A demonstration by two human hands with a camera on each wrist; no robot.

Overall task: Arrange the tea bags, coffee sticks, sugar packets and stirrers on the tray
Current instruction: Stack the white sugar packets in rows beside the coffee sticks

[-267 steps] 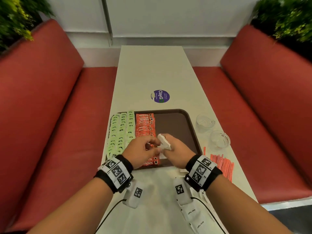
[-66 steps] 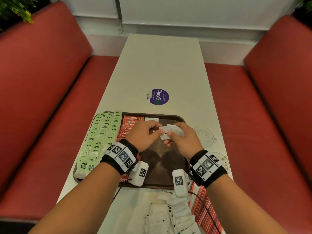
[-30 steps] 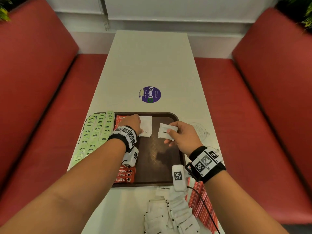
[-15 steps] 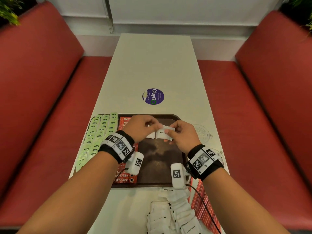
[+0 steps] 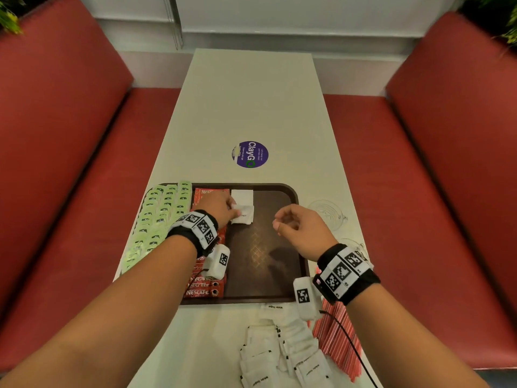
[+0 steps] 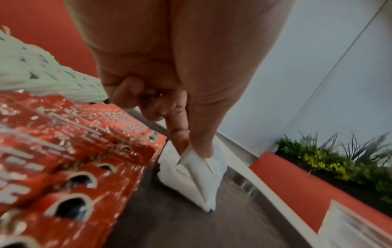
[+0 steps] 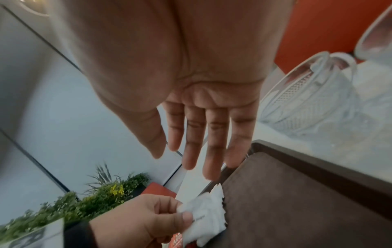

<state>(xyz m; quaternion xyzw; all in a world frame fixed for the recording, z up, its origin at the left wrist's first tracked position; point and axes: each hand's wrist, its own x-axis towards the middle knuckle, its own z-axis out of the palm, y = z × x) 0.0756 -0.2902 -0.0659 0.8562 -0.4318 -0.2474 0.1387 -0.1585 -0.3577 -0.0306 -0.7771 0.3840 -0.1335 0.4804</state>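
White sugar packet (image 5: pixel 243 216) pinched by left hand (image 5: pixel 218 208) over tray (image 5: pixel 291 191); right hand (image 5: pixel 300 231) loose, empty

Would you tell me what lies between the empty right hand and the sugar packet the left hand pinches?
Only bare brown tray separates the right hand from that sugar packet, per the head view.

A long pale desk (image 5: pixel 251 107) runs between two red padded benches (image 5: pixel 70 163). Behind it stands a white panelled wall (image 5: pixel 279 12), with green plants (image 5: pixel 8 18) at both upper corners.
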